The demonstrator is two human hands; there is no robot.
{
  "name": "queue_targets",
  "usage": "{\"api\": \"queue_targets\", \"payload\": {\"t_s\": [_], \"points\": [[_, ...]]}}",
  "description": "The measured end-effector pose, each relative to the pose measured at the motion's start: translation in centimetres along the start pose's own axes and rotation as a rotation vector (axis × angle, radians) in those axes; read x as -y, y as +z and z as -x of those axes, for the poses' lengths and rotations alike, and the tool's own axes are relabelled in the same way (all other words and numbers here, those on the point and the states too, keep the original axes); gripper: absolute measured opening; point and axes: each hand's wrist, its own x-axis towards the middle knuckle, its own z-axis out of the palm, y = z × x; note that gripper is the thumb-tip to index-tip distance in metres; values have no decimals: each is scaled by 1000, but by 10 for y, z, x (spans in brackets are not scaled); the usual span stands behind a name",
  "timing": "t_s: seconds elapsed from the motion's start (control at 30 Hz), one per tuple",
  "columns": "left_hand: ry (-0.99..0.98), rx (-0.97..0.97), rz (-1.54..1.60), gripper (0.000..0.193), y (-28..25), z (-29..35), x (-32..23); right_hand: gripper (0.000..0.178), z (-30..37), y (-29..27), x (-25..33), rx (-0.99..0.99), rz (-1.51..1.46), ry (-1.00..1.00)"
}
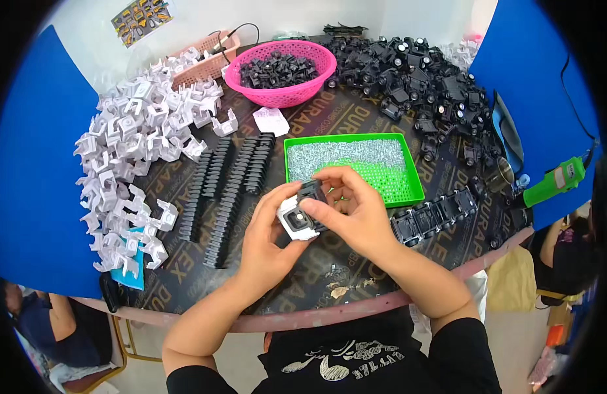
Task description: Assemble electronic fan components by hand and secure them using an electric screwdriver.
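Both hands are together over the table's middle, just in front of the green tray [418, 187] of small silvery screws. My left hand [263, 246] is closed round a white plastic housing [307, 234] with a black square piece set in it. My right hand [359, 220] grips a black plastic part [310, 190] joined to or pressed against the housing, thumb lying on top. Fingers hide much of where the two parts meet. To the left, ridged black parts [226, 213] stand in several rows. At right lies a line of black toy car chassis [427, 220].
White plastic housings [129, 125] are heaped along the left. A pink basket [280, 97] of small black parts stands at the back, beside piled black toy car chassis [408, 72]. A green electric screwdriver [553, 184] is at the right edge. Blue partitions [34, 164] flank the table.
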Motion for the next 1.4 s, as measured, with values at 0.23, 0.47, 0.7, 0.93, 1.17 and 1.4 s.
{"api": "queue_targets", "payload": {"t_s": [0.23, 0.47, 0.7, 0.93, 1.17, 1.4], "points": [[-37, -75, 225, 72, 5, 0, -3, 52, 1, -1, 4, 58, 18, -98], [-31, -89, 224, 68, 2, -1, -4, 51, 7, -1, 10, 28, -10, -156], [-3, -143, 129, 71, 3, 0, -4, 47, 5, -5, 10, 4, 133, -255], [-9, -71, -2, 75, -4, -1, -13, 48, 7, -5, 10, -17, 66, -253], [4, -76, -114, 75, -4, 4, -16, 39, 15, 10, 6, -37, -45, -128], [135, -104, -311, 73, -5, 5, -7, 39, 19, 22, 7, -60, 31, -232]]}}
